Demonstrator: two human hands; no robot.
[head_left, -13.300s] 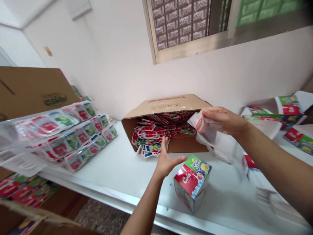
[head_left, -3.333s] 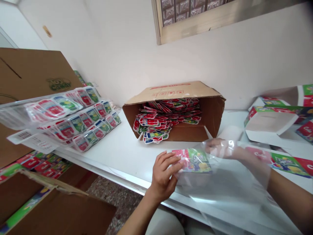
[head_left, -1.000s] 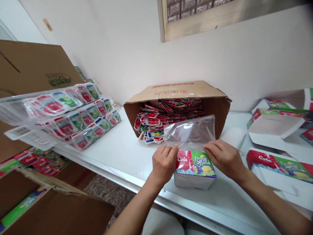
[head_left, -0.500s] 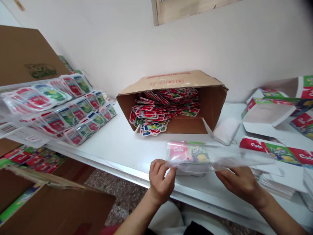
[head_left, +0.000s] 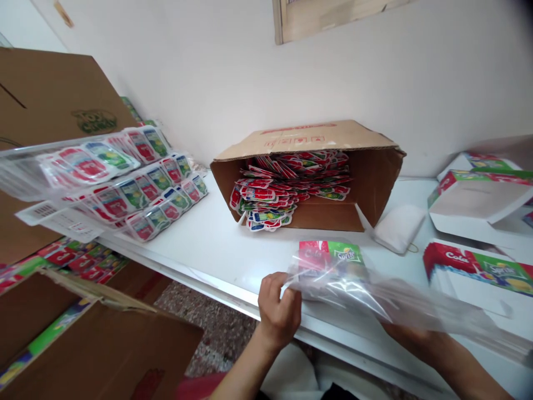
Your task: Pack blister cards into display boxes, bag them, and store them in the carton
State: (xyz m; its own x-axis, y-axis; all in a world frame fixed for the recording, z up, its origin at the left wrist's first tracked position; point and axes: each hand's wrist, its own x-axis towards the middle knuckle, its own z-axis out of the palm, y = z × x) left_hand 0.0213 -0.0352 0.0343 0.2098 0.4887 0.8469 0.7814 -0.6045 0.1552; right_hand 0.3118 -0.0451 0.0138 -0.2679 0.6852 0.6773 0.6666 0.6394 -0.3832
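Near the table's front edge stands a small printed box (head_left: 313,256), red with "Cola" and green with "Sprite". Clear plastic film (head_left: 350,291) lies over its front and stretches far to the right. My left hand (head_left: 280,305) is closed on the film's left end, at the box's lower left corner. Behind the film, right of the box, is my right hand (head_left: 410,328); its fingers are blurred and veiled by the plastic. I cannot tell whether the film is a bag around the box.
Behind lies a carton (head_left: 308,136) on its side, full of drink-shaped packets (head_left: 270,203). Strips of similar packets (head_left: 156,183) lie to the left. On the right are a white pouch (head_left: 400,228), open display boxes (head_left: 478,194) and a printed carton blank (head_left: 470,264). An open carton (head_left: 104,344) stands lower left.
The plastic film has been drawn further right and now spreads over my right hand. That hand has moved slightly down and right. My left hand keeps its hold; the view has shifted slightly.
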